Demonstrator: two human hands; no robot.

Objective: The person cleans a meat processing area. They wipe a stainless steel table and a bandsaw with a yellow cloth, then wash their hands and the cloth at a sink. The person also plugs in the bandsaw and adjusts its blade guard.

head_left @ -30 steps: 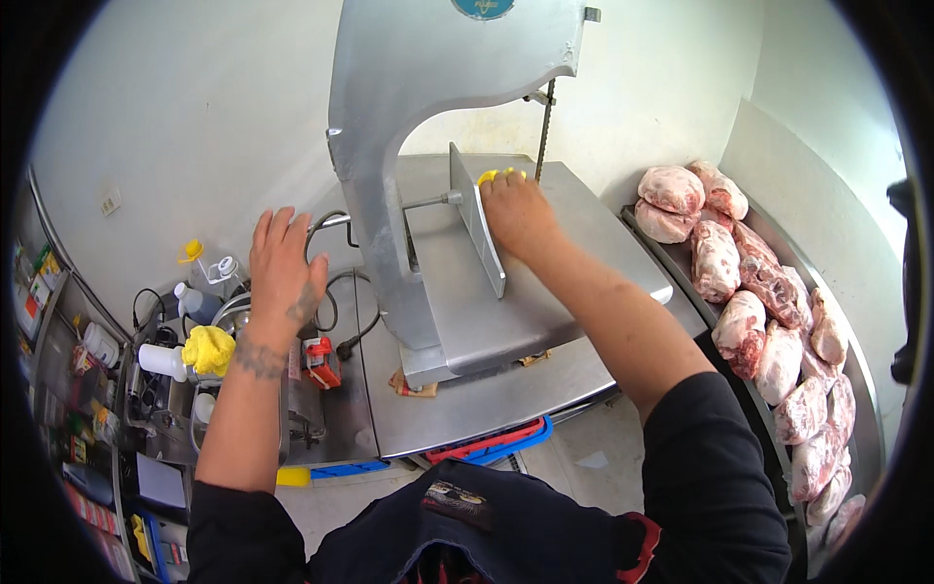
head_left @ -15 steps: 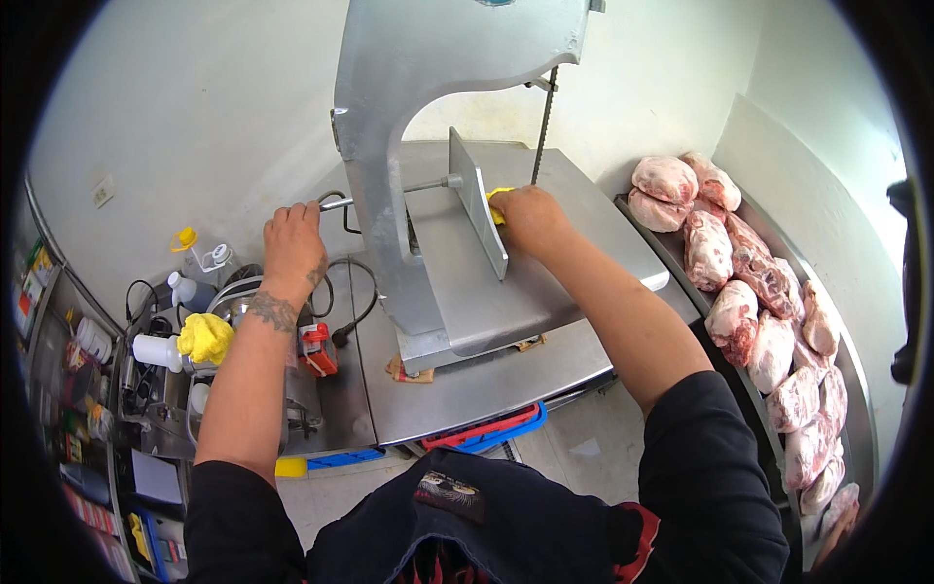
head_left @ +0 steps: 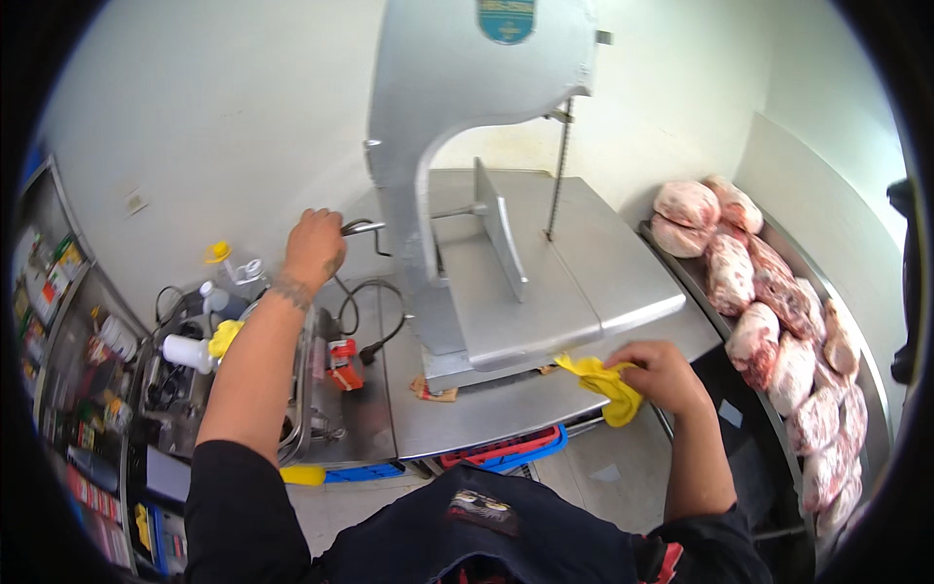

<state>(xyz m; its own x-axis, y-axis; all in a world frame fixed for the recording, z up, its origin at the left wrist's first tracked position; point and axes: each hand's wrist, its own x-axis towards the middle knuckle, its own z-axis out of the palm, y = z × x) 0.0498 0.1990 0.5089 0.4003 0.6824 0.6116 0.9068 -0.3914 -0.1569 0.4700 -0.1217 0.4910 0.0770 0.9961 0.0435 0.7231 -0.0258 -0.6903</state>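
Observation:
A grey metal band saw (head_left: pixel 399 185) stands on a steel counter, its toothed blade (head_left: pixel 560 175) upright through the flat table (head_left: pixel 574 282). An upright metal guide plate (head_left: pixel 501 234) rises from that table on a rod. To the left of the saw's column, my left hand (head_left: pixel 316 248) is closed at the end of a metal rod (head_left: pixel 363 227). My right hand (head_left: pixel 662 375) pinches a yellow cloth (head_left: pixel 611 387), which hangs just in front of the saw table's near edge, away from the blade.
Large pale-red meat pieces (head_left: pixel 793 375) fill a long metal tray (head_left: pixel 837 292) on the right. Bottles (head_left: pixel 187 352), an orange box (head_left: pixel 343 365) and a black cable (head_left: pixel 384 287) lie left of the saw. Shelves (head_left: pixel 58 321) with goods line the far left; red and blue crates (head_left: pixel 506 448) sit below the counter.
My right hand has drawn the yellow cloth from beside the guide plate and blade to the table's near edge. My left hand stays at the rod. The whole view has shifted slightly.

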